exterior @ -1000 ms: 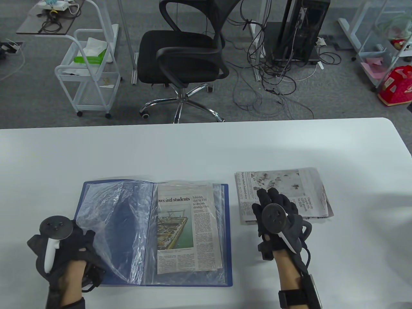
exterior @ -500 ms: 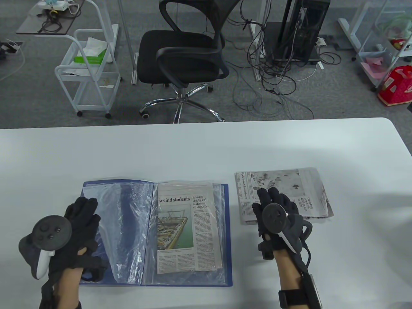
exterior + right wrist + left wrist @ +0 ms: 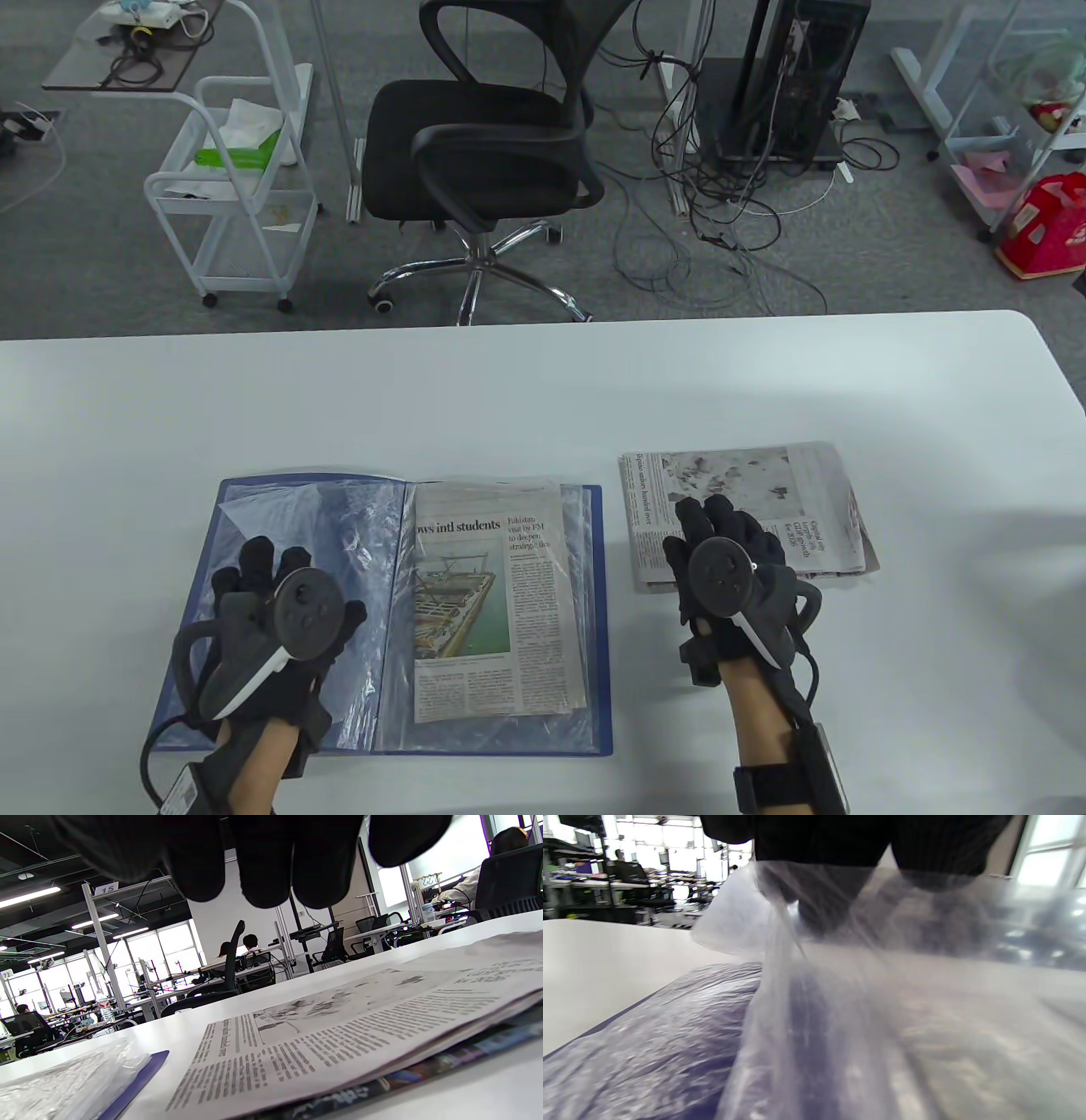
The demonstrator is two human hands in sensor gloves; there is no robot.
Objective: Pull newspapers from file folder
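Note:
A blue file folder (image 3: 598,611) lies open on the white table. A folded newspaper (image 3: 488,603) sits in a clear sleeve on its right page. My left hand (image 3: 254,564) lies palm down, fingers spread, on the crumpled clear sleeves (image 3: 356,543) of the left page. In the left wrist view a sleeve (image 3: 780,993) rises in front of the fingers (image 3: 823,899). My right hand (image 3: 708,518) rests open on a stack of newspapers (image 3: 747,484) to the right of the folder. In the right wrist view its fingers (image 3: 263,866) hang just above that stack (image 3: 339,1027).
The table's far edge (image 3: 509,327) has a black office chair (image 3: 484,144) behind it. A white cart (image 3: 229,195) and a computer tower with cables (image 3: 797,76) stand on the floor beyond.
My left hand has moved right from the folder's left edge and turned palm down onto the left page. The lifted sleeve has come down flat. The right hand has not moved.

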